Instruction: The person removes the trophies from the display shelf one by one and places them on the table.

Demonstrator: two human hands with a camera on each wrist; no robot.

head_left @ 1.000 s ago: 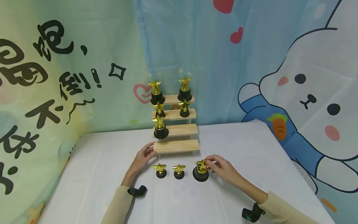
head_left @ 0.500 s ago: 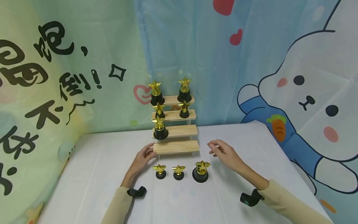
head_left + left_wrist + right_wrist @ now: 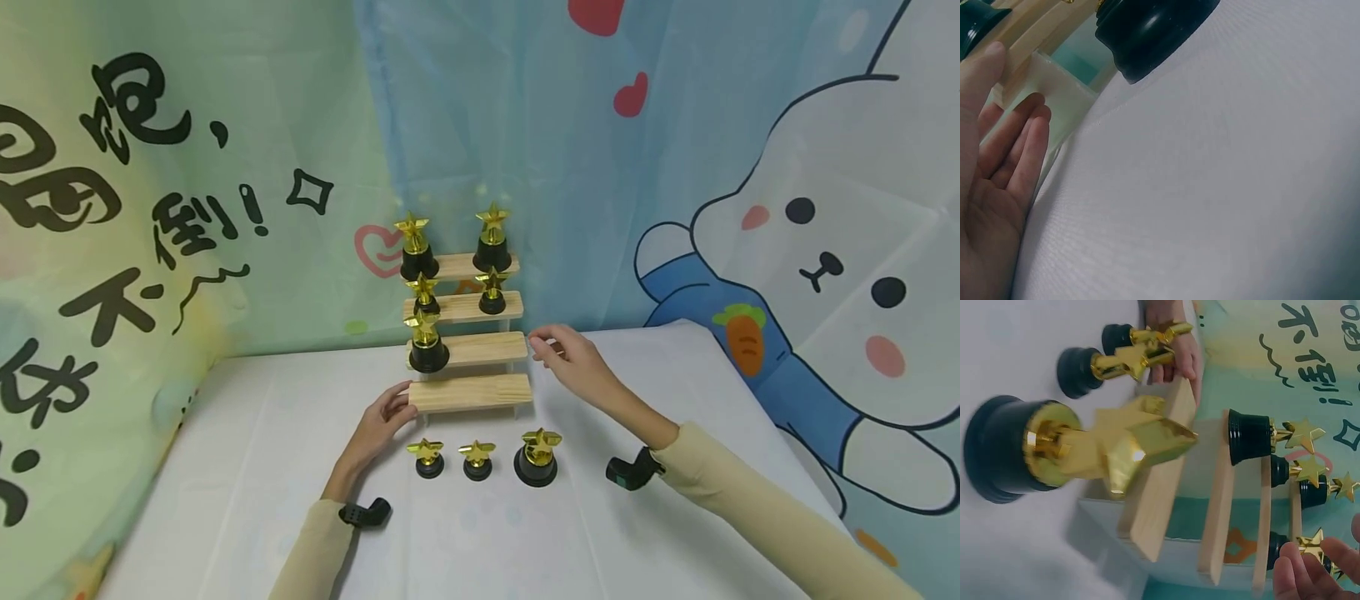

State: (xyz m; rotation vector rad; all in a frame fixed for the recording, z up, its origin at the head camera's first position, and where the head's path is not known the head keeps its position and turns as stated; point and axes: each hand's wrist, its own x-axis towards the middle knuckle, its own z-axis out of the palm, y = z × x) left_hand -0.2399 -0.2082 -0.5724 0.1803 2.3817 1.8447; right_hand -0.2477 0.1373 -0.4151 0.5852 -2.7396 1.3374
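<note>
A tiered wooden display stand (image 3: 470,392) stands on the white cloth, several gold star trophies on its upper steps. My left hand (image 3: 381,425) holds the left end of its lowest board; the left wrist view shows the thumb against the wood and the fingers (image 3: 1029,144) beside the clear support. At the right end of the second-lowest board (image 3: 486,348), my right hand (image 3: 577,371) is raised with nothing in it, its fingers loosely bent. In front of the stand are a large trophy (image 3: 536,458) and two small trophies (image 3: 429,458), (image 3: 477,461), all upright on black bases.
On the second-lowest board's left end stands a trophy (image 3: 428,346). Smaller ones occupy the step above, and two tall ones (image 3: 417,248) (image 3: 492,240) the top. A printed curtain (image 3: 577,208) hangs close behind. Each wrist wears a black camera (image 3: 365,513).
My right hand has let go of the large front trophy, then moved up and left to the stand's right side. My left hand stays on the lowest board.
</note>
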